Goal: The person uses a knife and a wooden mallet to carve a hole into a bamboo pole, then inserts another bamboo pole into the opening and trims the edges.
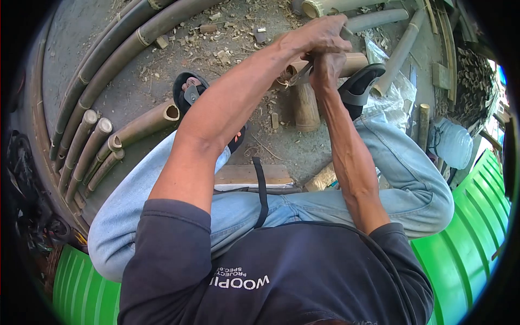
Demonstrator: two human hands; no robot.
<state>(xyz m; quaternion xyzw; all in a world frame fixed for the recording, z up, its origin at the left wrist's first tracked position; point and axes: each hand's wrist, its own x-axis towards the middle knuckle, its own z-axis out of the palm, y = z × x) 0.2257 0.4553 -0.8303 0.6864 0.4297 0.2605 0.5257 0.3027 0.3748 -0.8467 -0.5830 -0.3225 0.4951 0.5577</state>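
My left hand is closed, reaching in from the left just beyond my right hand. My right hand is also closed, and the two hands meet, so what lies inside the left fingers is hidden. From beside the right hand a narrow knife blade slants down to the left; its handle is covered. Under the hands lies a brown bamboo piece, its cut end showing near the blade. A short, thick bamboo block sits below it.
Several bamboo poles curve along the left, with shorter tubes near my knee. Another tube is beyond my hands. Chips litter the ground. Clear plastic and a water jug are right. My sandalled feet flank the block.
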